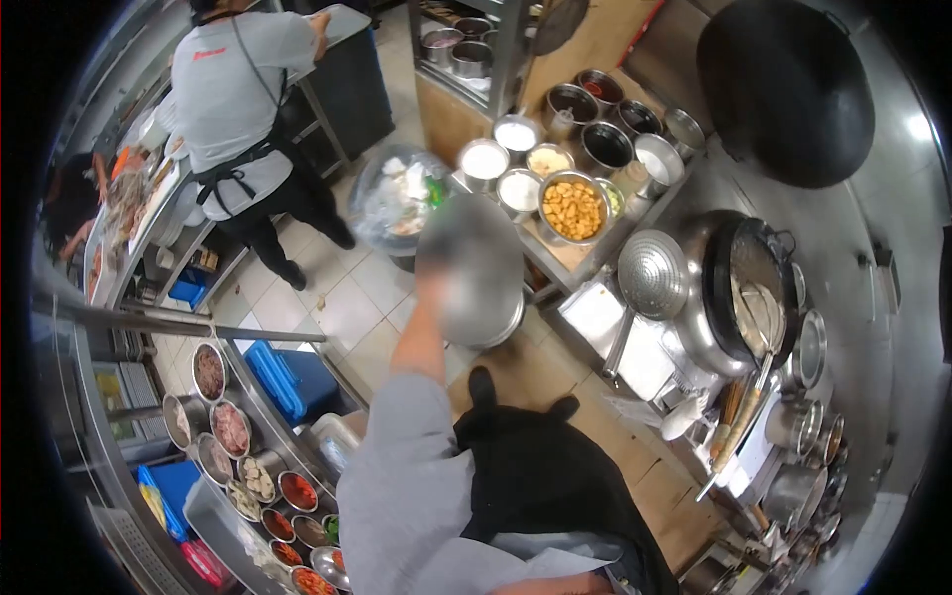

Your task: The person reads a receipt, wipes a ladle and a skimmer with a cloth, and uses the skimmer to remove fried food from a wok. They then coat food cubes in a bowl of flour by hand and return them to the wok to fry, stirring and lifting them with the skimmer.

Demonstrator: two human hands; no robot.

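Note:
My left arm in a grey sleeve reaches forward over the floor. My left hand [433, 266] is smeared and overlaps the left part of a large round metal basin [486, 273]; its fingers cannot be made out. The basin's shiny side shows to the right of the hand, with a curved rim below. Just beyond the hand stands a bin lined with a clear plastic bag [372, 203], holding white and green scraps. My right hand is out of view; only a strip of skin shows at the bottom edge.
At right, a large wok [764, 288] holds a skimmer, beside a perforated strainer [652, 273]. Ahead stand seasoning pots and a bowl of browned cubes [573, 208]. Food containers [230, 428] line the left counter. A co-worker [233, 109] stands at the back left.

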